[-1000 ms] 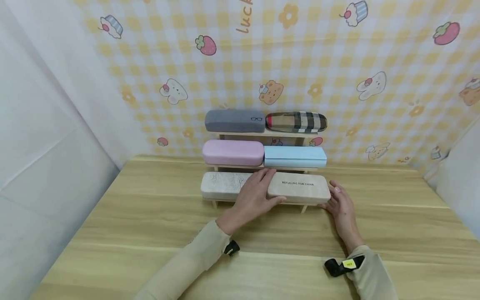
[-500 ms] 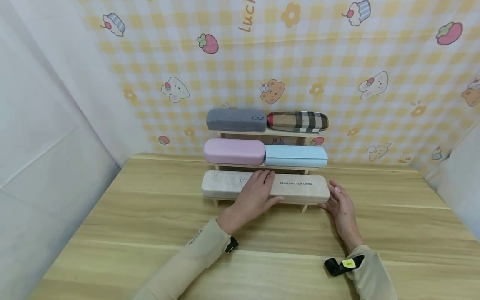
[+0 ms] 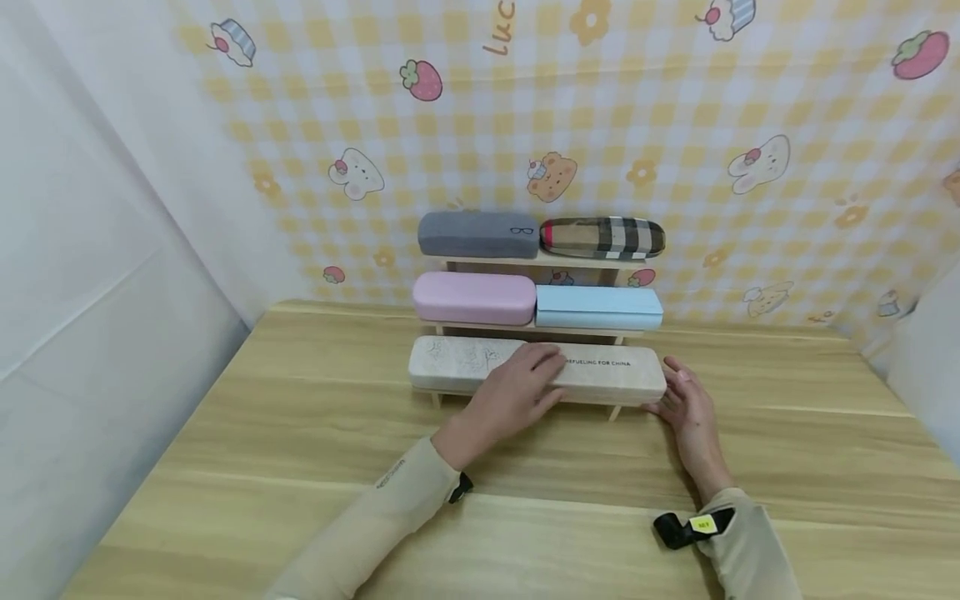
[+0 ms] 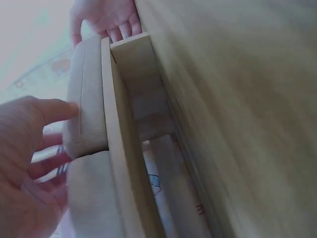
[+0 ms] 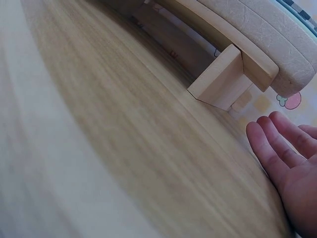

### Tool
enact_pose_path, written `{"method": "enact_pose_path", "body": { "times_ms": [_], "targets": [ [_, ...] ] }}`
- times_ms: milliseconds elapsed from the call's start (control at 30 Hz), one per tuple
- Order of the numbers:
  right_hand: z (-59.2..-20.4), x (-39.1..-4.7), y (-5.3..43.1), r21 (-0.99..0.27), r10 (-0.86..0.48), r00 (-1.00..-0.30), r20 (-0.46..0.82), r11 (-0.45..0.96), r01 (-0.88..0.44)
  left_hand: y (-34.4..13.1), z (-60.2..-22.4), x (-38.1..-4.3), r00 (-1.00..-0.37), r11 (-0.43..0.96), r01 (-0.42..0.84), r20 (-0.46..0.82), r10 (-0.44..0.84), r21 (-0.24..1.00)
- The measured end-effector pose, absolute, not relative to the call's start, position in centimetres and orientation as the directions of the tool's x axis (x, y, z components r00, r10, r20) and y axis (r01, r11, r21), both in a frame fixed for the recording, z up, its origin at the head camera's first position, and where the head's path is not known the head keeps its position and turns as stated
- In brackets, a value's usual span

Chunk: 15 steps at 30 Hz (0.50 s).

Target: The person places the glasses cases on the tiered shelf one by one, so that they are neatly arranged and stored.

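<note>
Two long, pale eyeglass cases lie end to end on the lowest tier of a wooden rack: a whitish case [image 3: 450,362] with line drawings and a beige case [image 3: 607,379] with printed lettering. My left hand [image 3: 510,396] lies over their join and hides it in the head view. In the left wrist view its thumb [image 4: 62,110] touches the beige case's front side, the other fingers loosely spread. Beside that case's right end is my right hand [image 3: 690,412], fingers extended. The right wrist view shows its fingertips [image 5: 277,119] apart from the case.
A pink case [image 3: 475,298] and a light blue case [image 3: 598,307] fill the middle tier. Above them sit a grey case [image 3: 478,235] and a plaid case [image 3: 602,238]. The rack stands on a wooden table [image 3: 315,400] before a yellow checked cloth [image 3: 480,117].
The beige case has slid slightly left toward the whitish one. My left fingers have drawn forward from its back edge. The right hand stays by the end; the head view has shifted slightly.
</note>
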State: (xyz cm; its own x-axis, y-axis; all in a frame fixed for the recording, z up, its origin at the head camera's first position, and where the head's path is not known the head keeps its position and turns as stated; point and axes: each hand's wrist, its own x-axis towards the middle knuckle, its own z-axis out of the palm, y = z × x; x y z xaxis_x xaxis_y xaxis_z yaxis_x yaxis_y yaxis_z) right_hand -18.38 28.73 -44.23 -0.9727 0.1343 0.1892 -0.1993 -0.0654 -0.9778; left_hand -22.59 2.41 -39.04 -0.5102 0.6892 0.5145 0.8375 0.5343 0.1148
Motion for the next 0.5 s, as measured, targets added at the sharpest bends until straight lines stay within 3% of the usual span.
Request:
{"method": "enact_pose_path", "body": {
  "times_ms": [100,400,500],
  "targets": [
    [-44.3,-18.6,28.7,-0.974,0.148,-0.969,0.199,-0.079,-0.212,1.9,-38.7,-22.2,-0.416,0.454,0.887,0.569,0.709,0.083],
    [-44.8,-18.8,28.5,-0.957,0.239,-0.945,0.224,-0.129,-0.260,-3.0,-35.5,-21.2,-0.258,0.321,0.947,0.680,0.686,0.036],
    [-44.7,-18.5,28.9,-0.965,0.303,-0.933,0.191,-0.113,-0.235,-6.4,-35.2,-21.4,-0.275,0.329,0.942,0.726,0.630,0.070]
  ]
}}
